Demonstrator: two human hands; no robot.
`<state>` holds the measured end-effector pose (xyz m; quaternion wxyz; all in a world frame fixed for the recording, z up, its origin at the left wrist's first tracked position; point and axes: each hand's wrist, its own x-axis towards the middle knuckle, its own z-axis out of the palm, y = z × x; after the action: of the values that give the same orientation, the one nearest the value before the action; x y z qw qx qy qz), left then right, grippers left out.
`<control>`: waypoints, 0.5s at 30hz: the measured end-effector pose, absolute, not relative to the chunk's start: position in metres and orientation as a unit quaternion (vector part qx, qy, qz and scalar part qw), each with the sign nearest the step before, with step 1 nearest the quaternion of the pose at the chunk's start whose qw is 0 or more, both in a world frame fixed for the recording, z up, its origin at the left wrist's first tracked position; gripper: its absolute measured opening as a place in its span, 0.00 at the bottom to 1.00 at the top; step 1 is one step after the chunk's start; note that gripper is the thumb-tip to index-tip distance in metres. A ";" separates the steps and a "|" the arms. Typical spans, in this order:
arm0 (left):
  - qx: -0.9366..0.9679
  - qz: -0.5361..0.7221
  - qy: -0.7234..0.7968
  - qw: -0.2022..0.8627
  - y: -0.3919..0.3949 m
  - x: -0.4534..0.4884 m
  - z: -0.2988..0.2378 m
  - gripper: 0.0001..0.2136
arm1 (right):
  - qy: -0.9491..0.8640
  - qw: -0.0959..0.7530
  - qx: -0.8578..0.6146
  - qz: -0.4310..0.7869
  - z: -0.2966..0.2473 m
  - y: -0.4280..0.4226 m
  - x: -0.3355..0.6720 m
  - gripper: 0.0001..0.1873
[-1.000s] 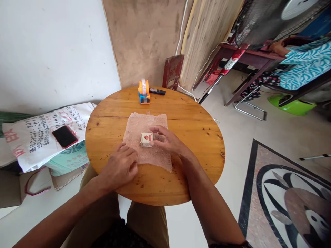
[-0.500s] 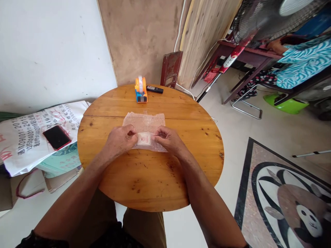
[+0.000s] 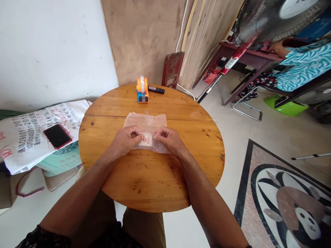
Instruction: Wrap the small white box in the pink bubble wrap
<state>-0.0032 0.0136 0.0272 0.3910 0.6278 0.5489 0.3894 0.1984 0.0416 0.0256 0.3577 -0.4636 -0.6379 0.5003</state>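
A sheet of clear bubble wrap [image 3: 146,120] lies on the round wooden table [image 3: 144,186]. On its near part sits a small white box [image 3: 147,140] with reddish print on top. My left hand [image 3: 128,138] is closed at the box's left side, thumb and forefinger pinched on the bubble wrap. At the right side, my right hand [image 3: 167,137] pinches the wrap the same way. My fingers partly hide the box's edges and the wrap's sides.
An orange and blue tape dispenser [image 3: 142,90] and a black remote-like object [image 3: 156,90] stand at the far edge. Left of the table, a phone [image 3: 57,136] lies on white printed sacks. A standing fan [image 3: 232,60] and a seated person [image 3: 305,65] are at the right.
The bubble wrap over the box has shifted, and the box's red print shows more plainly. My left hand has moved slightly right. The whole view has shifted a little.
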 end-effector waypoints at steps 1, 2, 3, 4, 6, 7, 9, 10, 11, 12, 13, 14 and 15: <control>0.628 0.388 0.548 0.394 0.013 -0.003 0.027 0.09 | -0.638 0.354 -0.466 0.500 0.025 0.042 0.198 0.13; 0.628 0.388 0.548 0.394 0.012 -0.002 0.027 0.09 | -0.637 0.352 -0.467 0.502 0.024 0.042 0.199 0.13; 0.628 0.390 0.546 0.394 0.012 -0.002 0.027 0.09 | -0.635 0.350 -0.469 0.505 0.024 0.042 0.199 0.13; 0.629 0.393 0.544 0.393 0.011 -0.002 0.027 0.09 | -0.632 0.348 -0.470 0.508 0.023 0.041 0.199 0.13; 0.631 0.403 0.537 0.390 0.011 -0.003 0.027 0.09 | -0.630 0.346 -0.472 0.511 0.023 0.041 0.199 0.13; 0.631 0.407 0.535 0.388 0.011 -0.003 0.026 0.09 | -0.630 0.345 -0.472 0.511 0.023 0.042 0.199 0.13; 0.631 0.410 0.534 0.385 0.012 -0.003 0.025 0.09 | -0.631 0.344 -0.470 0.512 0.023 0.042 0.198 0.13; 0.630 0.411 0.535 0.385 0.012 -0.003 0.024 0.09 | -0.630 0.344 -0.470 0.514 0.023 0.042 0.198 0.13; 0.629 0.410 0.536 0.387 0.012 -0.003 0.023 0.09 | -0.627 0.345 -0.470 0.516 0.022 0.042 0.198 0.13; 0.627 0.408 0.537 0.390 0.013 -0.003 0.022 0.09 | -0.626 0.346 -0.470 0.517 0.022 0.042 0.197 0.13; 0.625 0.405 0.537 0.395 0.013 -0.003 0.022 0.09 | -0.625 0.348 -0.471 0.516 0.022 0.042 0.197 0.13; 0.624 0.403 0.538 0.400 0.013 -0.003 0.022 0.09 | -0.627 0.347 -0.471 0.514 0.022 0.042 0.197 0.13; 0.621 0.402 0.538 0.404 0.013 -0.003 0.022 0.09 | -0.633 0.345 -0.472 0.507 0.023 0.042 0.197 0.13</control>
<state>-0.0034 0.0132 0.0217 0.4043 0.6211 0.5378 0.4021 0.1973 0.0424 0.0225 0.3452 -0.4721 -0.6329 0.5074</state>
